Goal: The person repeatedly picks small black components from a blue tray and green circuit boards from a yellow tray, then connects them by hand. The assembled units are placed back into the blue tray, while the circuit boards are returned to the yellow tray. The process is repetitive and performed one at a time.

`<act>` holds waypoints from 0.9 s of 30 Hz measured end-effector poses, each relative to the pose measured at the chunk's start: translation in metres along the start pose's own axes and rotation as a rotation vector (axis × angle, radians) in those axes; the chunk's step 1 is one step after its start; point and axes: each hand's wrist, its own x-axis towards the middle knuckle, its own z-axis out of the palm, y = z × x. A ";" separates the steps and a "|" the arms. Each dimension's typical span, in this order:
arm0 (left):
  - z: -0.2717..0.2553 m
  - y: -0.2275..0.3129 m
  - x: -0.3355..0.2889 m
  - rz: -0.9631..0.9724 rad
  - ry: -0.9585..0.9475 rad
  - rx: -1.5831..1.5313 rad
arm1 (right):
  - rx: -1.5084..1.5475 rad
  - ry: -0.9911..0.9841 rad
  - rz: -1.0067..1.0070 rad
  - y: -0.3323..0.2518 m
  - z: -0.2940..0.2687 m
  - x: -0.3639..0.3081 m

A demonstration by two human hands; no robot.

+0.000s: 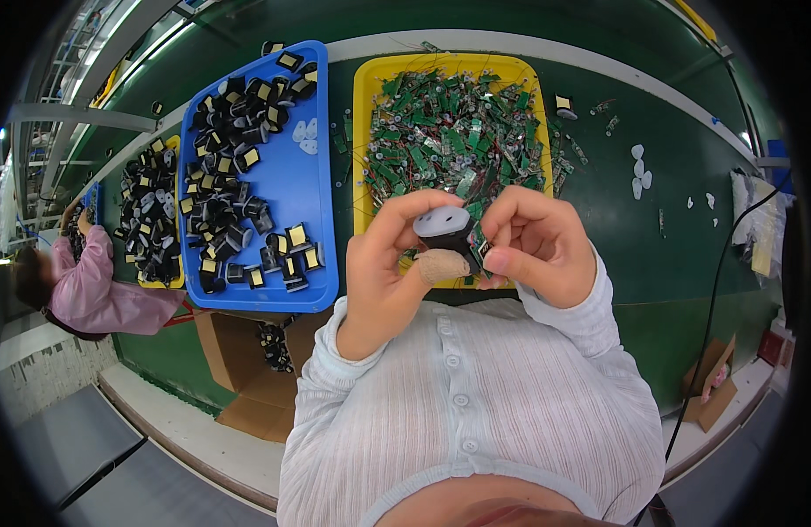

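Note:
My left hand [376,279] is closed round a small black plastic housing with a light grey oval end cap [442,220]. A tan bandage [442,264] wraps the thumb of that hand. At the housing's right side, my right hand [550,250] pinches a small green circuit board [479,243] between thumb and fingers. Board and housing are together or nearly so; the fingers partly hide where they meet. Just beyond both hands lies a yellow tray [362,132] heaped with green circuit boards [449,132] with thin wires.
Left of the yellow tray, a blue tray [296,198] holds many black housings with yellow patches. Another yellow tray of black parts [146,202] stands farther left, near a person in pink [94,281]. Loose grey caps [638,167] lie right. A cardboard box [247,386] sits below the bench.

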 end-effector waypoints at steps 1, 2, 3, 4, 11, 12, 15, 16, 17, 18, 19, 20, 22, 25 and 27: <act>-0.002 -0.002 0.000 0.059 -0.011 0.051 | -0.004 -0.024 0.023 0.000 -0.001 0.000; -0.003 -0.001 0.000 0.074 -0.018 0.081 | 0.012 -0.042 0.044 0.001 -0.002 0.001; -0.003 0.001 0.001 0.090 -0.025 0.111 | 0.027 -0.060 0.066 0.001 -0.003 0.001; -0.003 0.002 0.001 0.106 -0.032 0.142 | 0.043 -0.078 0.087 0.002 -0.004 0.001; -0.003 0.001 0.001 0.219 -0.016 0.225 | 0.151 -0.080 0.010 0.009 0.004 0.003; -0.005 0.002 0.000 0.190 -0.032 0.259 | 0.132 -0.043 -0.031 0.010 0.008 0.002; -0.003 -0.002 0.006 0.201 -0.071 0.213 | -0.220 0.085 -0.211 0.012 0.011 -0.002; -0.002 -0.003 0.008 0.221 -0.083 0.174 | -0.387 0.130 -0.280 0.013 0.011 -0.003; -0.002 -0.003 0.008 0.228 -0.080 0.223 | -0.512 0.163 -0.345 0.012 0.013 -0.003; -0.001 -0.002 0.008 0.235 -0.078 0.273 | -0.636 0.196 -0.410 0.011 0.016 -0.003; -0.001 -0.002 0.008 0.233 -0.074 0.291 | -0.760 0.229 -0.474 0.009 0.018 -0.002; -0.001 -0.002 0.007 0.231 -0.068 0.309 | -0.870 0.223 -0.533 0.007 0.018 -0.002; -0.003 -0.006 0.005 0.211 -0.052 0.281 | -0.873 0.197 -0.506 0.006 0.019 -0.004; -0.006 -0.003 0.004 0.158 -0.059 0.313 | -0.735 0.161 -0.427 0.008 0.019 -0.004; -0.006 -0.002 0.002 0.137 0.022 0.318 | -0.675 0.141 -0.416 0.011 0.017 -0.001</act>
